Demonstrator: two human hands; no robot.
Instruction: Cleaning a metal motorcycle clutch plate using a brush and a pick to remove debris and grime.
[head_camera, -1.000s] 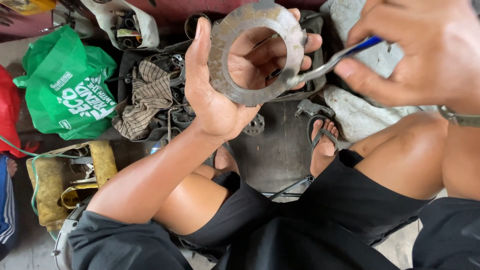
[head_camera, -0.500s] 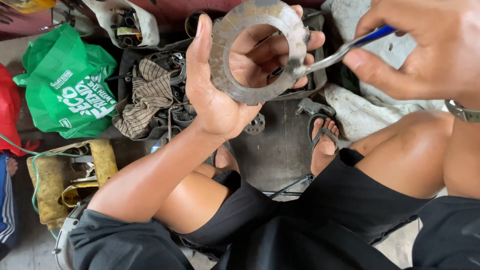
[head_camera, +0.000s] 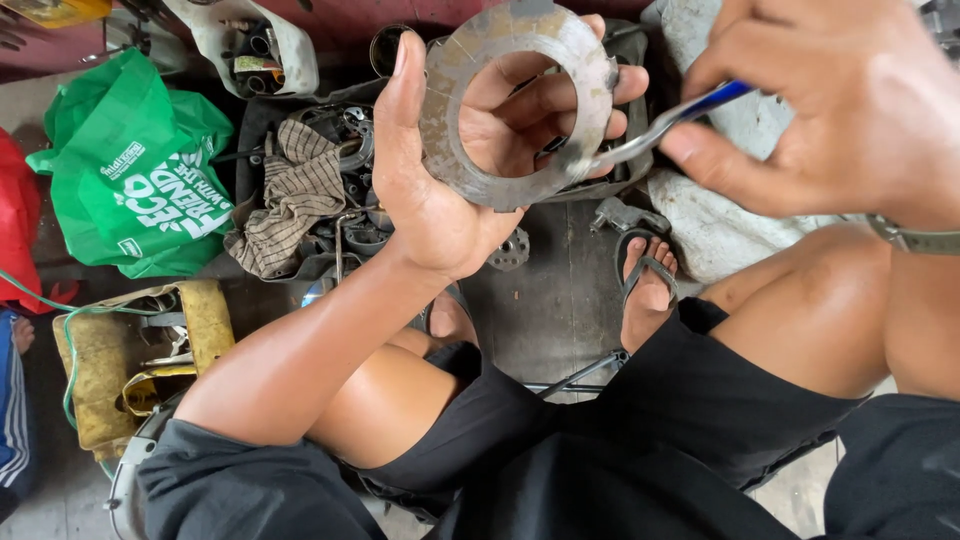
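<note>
Sitting low over the workshop floor, the person held a flat grey metal ring (head_camera: 517, 100) up in the top centre of the frame, the left hand (head_camera: 450, 170) cupped behind it, thumb along its left edge and fingers curled over the right rim. The right hand (head_camera: 830, 110), at the upper right, was closed around a slim metal tool with a blue handle (head_camera: 660, 122), and the tool's tip met the ring's face at its lower right edge. The ring looked worn and mottled, with small notches round its outer rim.

From where I stood, the job seemed to ask for a steady support: I judged the ring was best kept flat against the palm so it would not rock under the tool, with the tool kept at a shallow angle and worked in short strokes. The fingertips over the rim sat close to the tool's tip, so a slip looked like the main risk.

Below, a foot in a sandal (head_camera: 648, 285) rested on the dark floor. A green bag (head_camera: 140, 170) lay at the upper left, with a striped rag (head_camera: 290, 195) over a heap of metal parts beside it.
</note>
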